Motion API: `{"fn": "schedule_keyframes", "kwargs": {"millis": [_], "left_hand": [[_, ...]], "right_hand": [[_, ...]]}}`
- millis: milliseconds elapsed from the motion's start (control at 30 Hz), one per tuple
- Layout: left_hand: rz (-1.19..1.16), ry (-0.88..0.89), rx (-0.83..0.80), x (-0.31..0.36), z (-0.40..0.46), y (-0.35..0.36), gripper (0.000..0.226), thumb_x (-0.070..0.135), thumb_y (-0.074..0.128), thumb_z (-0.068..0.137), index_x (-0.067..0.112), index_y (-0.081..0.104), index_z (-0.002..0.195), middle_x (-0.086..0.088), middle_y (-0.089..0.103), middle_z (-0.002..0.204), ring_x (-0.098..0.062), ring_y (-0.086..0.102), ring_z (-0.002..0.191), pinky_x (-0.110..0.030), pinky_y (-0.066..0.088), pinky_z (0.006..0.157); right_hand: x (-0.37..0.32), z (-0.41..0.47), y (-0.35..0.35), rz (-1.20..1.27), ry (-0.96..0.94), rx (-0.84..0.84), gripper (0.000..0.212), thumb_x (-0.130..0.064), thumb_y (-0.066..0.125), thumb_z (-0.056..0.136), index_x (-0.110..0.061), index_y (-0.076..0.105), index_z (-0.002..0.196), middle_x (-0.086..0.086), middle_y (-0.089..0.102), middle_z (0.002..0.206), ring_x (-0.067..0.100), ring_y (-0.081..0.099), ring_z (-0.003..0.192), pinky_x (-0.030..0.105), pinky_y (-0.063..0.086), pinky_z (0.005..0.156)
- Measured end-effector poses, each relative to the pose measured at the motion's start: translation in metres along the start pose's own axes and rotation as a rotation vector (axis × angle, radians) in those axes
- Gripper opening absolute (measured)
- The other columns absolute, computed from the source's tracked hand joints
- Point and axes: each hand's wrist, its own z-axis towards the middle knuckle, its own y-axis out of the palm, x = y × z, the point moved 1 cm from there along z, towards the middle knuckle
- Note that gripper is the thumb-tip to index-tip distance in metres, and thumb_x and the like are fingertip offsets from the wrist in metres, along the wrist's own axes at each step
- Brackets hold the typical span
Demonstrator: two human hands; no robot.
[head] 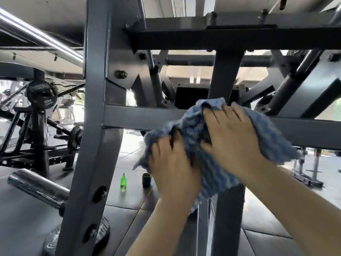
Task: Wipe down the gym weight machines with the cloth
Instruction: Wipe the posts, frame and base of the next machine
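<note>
A blue striped cloth (265,137) is bunched against the grey steel frame of a weight machine, where a horizontal crossbar (144,115) meets a vertical post (228,218). My right hand (232,137) lies on the cloth with its fingers spread and presses it onto the bar. My left hand (173,163) grips the lower left part of the cloth, fingers curled into the fabric. The cloth hides the joint beneath it.
A thick grey upright (96,126) with bolts stands to the left. A green spray bottle (123,179) and a small black cup (146,179) sit on the dark floor mats. A chrome sleeve (36,185) and plate-loaded black machines (40,108) lie left.
</note>
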Motion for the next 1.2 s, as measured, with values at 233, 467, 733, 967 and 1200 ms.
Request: {"fn": "schedule_keyframes", "kwargs": {"millis": [233, 467, 733, 967, 1200], "left_hand": [[-1.759, -0.952, -0.107, 0.047, -0.007, 0.000, 0.044, 0.013, 0.052, 0.091, 0.030, 0.039, 0.128, -0.002, 0.059, 0.123, -0.007, 0.065, 0.097, -0.027, 0.054, 0.084], [-2.088, -1.247, -0.408, 0.054, 0.017, 0.029, 0.036, 0.027, 0.037, 0.100, 0.006, 0.057, 0.121, -0.018, 0.059, 0.123, -0.020, 0.058, 0.108, -0.034, 0.044, 0.101], [-2.330, -1.092, -0.022, 0.013, 0.048, 0.005, 0.043, 0.039, 0.032, 0.098, 0.011, 0.063, 0.111, -0.012, 0.066, 0.105, -0.029, 0.057, 0.101, -0.045, 0.043, 0.093], [-2.090, -0.929, 0.044, -0.061, 0.084, -0.028, 0.045, 0.019, 0.018, 0.098, 0.007, 0.059, 0.081, -0.005, 0.069, 0.068, -0.015, 0.063, 0.075, -0.031, 0.047, 0.066], [-2.134, -0.976, 0.003, -0.055, 0.093, -0.022, 0.052, 0.040, 0.021, 0.098, 0.006, 0.059, 0.110, -0.015, 0.065, 0.104, -0.030, 0.057, 0.102, -0.042, 0.038, 0.098]], "right_hand": [[0.015, 0.037, -0.029, 0.032, -0.193, -0.497, 0.066, -0.053, 0.059, 0.079, -0.021, 0.033, 0.130, -0.002, 0.050, 0.127, 0.024, 0.053, 0.111, 0.036, 0.046, 0.082], [0.006, 0.078, -0.023, 0.495, -0.178, -0.875, 0.042, -0.035, 0.023, 0.102, -0.015, 0.047, 0.130, -0.001, 0.047, 0.133, 0.015, 0.043, 0.120, 0.018, 0.027, 0.087], [-0.062, 0.113, -0.003, 0.506, -0.253, -0.843, 0.042, -0.039, 0.026, 0.102, -0.011, 0.047, 0.126, 0.009, 0.049, 0.132, 0.019, 0.045, 0.111, 0.021, 0.024, 0.078], [-0.092, 0.095, -0.008, 0.284, -0.456, -0.512, 0.048, -0.046, 0.026, 0.099, -0.027, 0.030, 0.142, -0.004, 0.030, 0.151, 0.027, 0.045, 0.125, 0.035, 0.039, 0.089], [-0.090, 0.125, 0.010, 0.345, -0.242, -0.774, 0.064, -0.061, 0.016, 0.095, -0.025, 0.030, 0.145, 0.003, 0.035, 0.150, 0.025, 0.035, 0.135, 0.033, 0.027, 0.106]]}}
